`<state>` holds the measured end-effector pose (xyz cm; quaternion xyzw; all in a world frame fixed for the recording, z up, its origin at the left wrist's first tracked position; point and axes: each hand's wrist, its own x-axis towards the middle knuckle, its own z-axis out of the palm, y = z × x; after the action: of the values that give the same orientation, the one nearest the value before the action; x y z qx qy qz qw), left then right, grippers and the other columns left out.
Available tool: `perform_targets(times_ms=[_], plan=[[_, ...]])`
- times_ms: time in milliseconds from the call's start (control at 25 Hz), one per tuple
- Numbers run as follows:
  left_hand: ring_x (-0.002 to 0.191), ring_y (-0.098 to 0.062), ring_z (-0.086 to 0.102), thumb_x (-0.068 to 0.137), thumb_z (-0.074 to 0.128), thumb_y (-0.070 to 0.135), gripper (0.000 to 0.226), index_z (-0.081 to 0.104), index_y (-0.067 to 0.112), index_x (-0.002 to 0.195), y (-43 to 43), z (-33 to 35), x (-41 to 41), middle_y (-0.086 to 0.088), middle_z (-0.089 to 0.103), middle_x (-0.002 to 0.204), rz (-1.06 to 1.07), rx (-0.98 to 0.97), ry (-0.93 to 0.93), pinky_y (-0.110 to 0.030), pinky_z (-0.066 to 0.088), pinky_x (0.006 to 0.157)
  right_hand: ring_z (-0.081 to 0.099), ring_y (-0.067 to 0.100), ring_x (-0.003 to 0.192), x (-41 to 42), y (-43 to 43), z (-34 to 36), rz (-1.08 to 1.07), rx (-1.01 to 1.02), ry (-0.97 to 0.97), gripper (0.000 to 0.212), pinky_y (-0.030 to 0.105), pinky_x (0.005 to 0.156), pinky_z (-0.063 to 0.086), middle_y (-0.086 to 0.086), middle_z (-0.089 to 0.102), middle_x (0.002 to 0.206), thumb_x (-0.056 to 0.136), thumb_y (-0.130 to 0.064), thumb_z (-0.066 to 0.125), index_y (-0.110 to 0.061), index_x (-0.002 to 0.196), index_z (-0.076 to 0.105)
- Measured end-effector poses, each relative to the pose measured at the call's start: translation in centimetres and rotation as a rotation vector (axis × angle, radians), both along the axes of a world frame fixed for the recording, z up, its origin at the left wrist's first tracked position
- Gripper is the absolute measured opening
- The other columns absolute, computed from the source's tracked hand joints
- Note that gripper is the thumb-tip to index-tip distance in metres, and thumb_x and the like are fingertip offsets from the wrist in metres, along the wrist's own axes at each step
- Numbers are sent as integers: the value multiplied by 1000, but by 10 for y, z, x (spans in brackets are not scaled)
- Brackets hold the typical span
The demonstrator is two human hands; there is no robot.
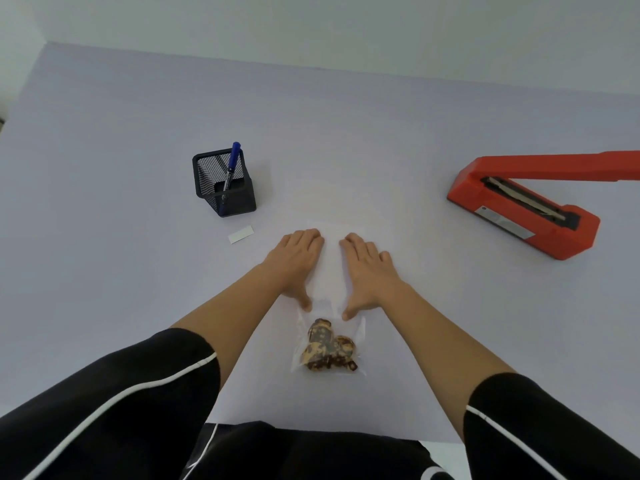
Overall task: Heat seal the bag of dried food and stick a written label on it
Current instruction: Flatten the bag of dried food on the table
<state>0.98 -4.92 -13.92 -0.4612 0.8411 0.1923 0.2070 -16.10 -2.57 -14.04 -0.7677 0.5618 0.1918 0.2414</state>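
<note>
A clear plastic bag lies flat on the table in front of me, with brown and tan dried food bunched at its near end. My left hand and my right hand press palm down on the empty upper part of the bag, side by side, fingers pointing away and close together. Neither hand holds anything. A small white label lies on the table left of my left hand. The red heat sealer stands at the right with its arm raised.
A black mesh pen holder with a blue marker in it stands behind the label. The pale lilac table runs back to a white wall. Its near edge is at my body.
</note>
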Motion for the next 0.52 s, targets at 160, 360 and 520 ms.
perform_targets(times_ms=[160,360,520], plan=[[142,-30,8,50,81,58,135,2,4,146,-4,2,-5,-14,7,153,0,-31,-56,-40,12,118,1,29,143,4,-4,-1,14,23,37,143,46,112,20,6,-20,155,51,-48,85,-10,145,-16],[142,-36,1,52,81,57,138,-6,7,147,2,2,-4,-14,-2,155,65,-35,-128,-47,7,118,-1,32,143,5,-3,-1,-37,-1,51,149,46,114,16,11,-32,151,47,-52,85,-11,144,-20],[128,-34,22,53,86,38,123,5,15,143,19,0,-13,-13,13,142,288,-8,-10,-42,31,107,1,33,139,1,20,-1,-317,-15,-72,130,43,114,11,12,-17,152,48,-38,87,-22,143,0]])
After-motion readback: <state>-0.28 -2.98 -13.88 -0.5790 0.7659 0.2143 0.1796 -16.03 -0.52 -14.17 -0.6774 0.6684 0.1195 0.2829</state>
